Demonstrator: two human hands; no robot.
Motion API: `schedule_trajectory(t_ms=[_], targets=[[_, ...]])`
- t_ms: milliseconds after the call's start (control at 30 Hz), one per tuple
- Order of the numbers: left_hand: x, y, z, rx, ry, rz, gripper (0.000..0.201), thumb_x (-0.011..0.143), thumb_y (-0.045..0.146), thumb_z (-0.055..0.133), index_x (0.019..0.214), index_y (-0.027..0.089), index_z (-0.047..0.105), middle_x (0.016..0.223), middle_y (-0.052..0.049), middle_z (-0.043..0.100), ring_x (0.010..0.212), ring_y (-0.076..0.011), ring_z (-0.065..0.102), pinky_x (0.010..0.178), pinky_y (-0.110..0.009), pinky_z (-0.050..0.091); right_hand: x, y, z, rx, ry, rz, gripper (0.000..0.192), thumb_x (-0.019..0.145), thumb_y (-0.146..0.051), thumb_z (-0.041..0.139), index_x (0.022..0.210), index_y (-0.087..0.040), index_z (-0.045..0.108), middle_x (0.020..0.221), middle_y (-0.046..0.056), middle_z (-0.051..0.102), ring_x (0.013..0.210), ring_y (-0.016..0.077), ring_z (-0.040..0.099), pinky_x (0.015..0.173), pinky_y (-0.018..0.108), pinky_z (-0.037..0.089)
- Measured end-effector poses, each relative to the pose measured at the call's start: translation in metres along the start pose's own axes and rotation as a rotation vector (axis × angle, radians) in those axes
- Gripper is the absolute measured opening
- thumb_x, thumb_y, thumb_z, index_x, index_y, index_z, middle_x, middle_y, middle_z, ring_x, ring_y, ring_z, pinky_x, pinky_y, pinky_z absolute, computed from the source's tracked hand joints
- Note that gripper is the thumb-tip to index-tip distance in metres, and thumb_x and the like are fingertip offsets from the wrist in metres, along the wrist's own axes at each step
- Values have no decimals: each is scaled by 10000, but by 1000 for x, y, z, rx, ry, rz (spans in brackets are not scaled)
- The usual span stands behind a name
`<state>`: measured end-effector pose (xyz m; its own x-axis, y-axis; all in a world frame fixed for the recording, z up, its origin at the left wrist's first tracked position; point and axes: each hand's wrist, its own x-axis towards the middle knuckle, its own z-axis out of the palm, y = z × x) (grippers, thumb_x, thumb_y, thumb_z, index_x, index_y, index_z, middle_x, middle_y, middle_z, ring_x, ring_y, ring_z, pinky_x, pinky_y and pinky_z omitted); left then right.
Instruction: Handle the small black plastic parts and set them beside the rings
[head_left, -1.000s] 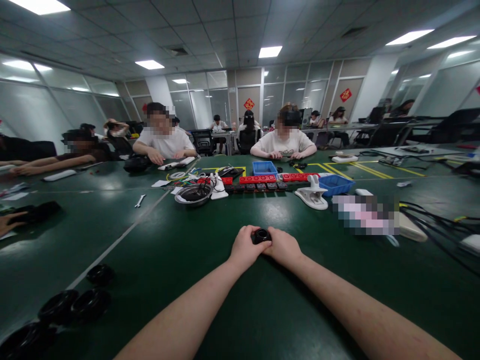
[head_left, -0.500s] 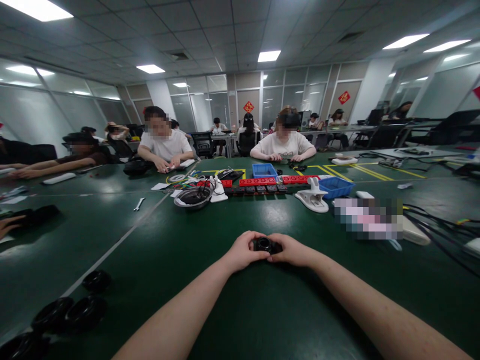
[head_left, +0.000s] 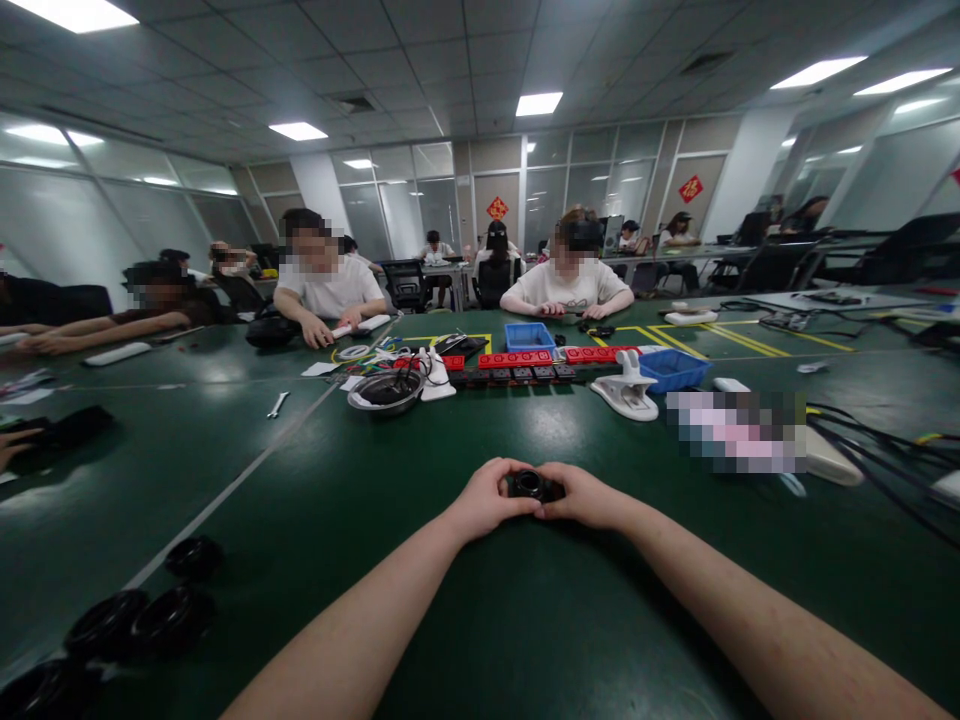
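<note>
A small glossy black ring-shaped part with a round opening stands between my hands, just above or on the green tabletop. My left hand curls round its left side, thumb in front and fingers behind. From the right, my right hand closes on the same part, its thumb meeting the left thumb at the front. The fingers partly cover the sides of the part. Several larger-looking black ring-shaped parts lie at the lower left, away from both hands.
Ahead stand a metal bowl, a white clip-like base, red socket strips and blue trays. A wrench lies at left. Black cables run along the right. Co-workers sit across the table.
My hands keep their hold on the black ring-shaped part with hardly any movement. The view shifts slightly. Across the table, a co-worker's hands shift a little.
</note>
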<state>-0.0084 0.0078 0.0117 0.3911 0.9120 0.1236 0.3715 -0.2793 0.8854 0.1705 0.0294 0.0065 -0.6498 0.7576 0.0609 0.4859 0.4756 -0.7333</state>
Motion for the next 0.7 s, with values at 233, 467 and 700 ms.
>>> schedule_trajectory(t_ms=[233,467,700], targets=[[1,-4,1,-35,-2,-2,463,545,331,668,955,159,538,779,0,460,507,-43,347,460,-176,291,0,1,1,29,12,22,346,602,-276,624,920,-158,560,825,11,567,727,146,504,624,237,376],[1,-4,1,-25,-3,-20,477,537,338,677,952,153,534,702,17,448,489,-42,331,428,-167,262,1,-2,0,25,14,57,310,587,-287,627,855,-149,556,718,-14,536,633,113,471,547,210,351],[1,-2,8,100,140,-59,433,511,328,689,882,150,553,707,7,488,554,-79,419,494,-192,321,2,-12,13,-227,150,232,334,530,-362,647,737,-167,473,652,-24,516,579,110,465,476,192,296]])
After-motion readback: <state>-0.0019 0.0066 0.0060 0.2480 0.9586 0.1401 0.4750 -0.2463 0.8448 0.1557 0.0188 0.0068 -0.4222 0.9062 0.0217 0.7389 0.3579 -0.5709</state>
